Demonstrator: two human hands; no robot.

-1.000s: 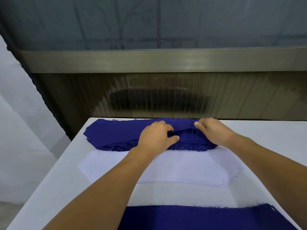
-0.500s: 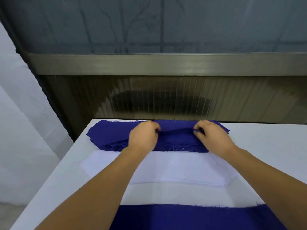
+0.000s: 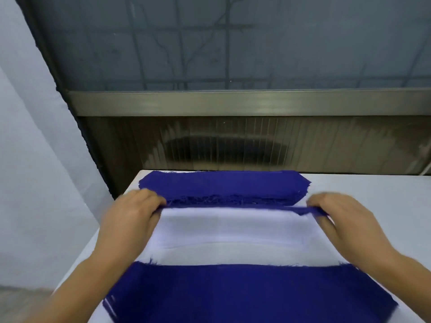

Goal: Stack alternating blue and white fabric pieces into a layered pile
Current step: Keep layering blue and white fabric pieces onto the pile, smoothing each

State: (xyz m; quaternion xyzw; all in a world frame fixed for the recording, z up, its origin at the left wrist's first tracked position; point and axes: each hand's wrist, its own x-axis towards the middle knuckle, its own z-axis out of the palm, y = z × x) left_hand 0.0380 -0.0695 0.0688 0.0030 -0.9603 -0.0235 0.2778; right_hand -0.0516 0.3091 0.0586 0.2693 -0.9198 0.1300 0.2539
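A pile of blue fabric pieces (image 3: 224,185) lies at the far edge of the table. In front of it is a pile of white pieces (image 3: 231,229). Nearest me sits the layered pile, with a blue piece (image 3: 233,294) on top. My left hand (image 3: 130,217) and my right hand (image 3: 338,217) each pinch one end of a single blue piece (image 3: 233,206), seen edge-on as a thin taut strip, held above the far edge of the white pile.
The white table (image 3: 384,206) has bare surface to the right of the piles. Its left edge (image 3: 112,217) drops off beside my left hand. A dark ribbed wall panel (image 3: 233,145) and a metal rail stand just behind the table.
My hands moved apart to the ends of the blue pile, lifted one blue piece off it and drew it toward me over the white pile. The view tilted down slightly.
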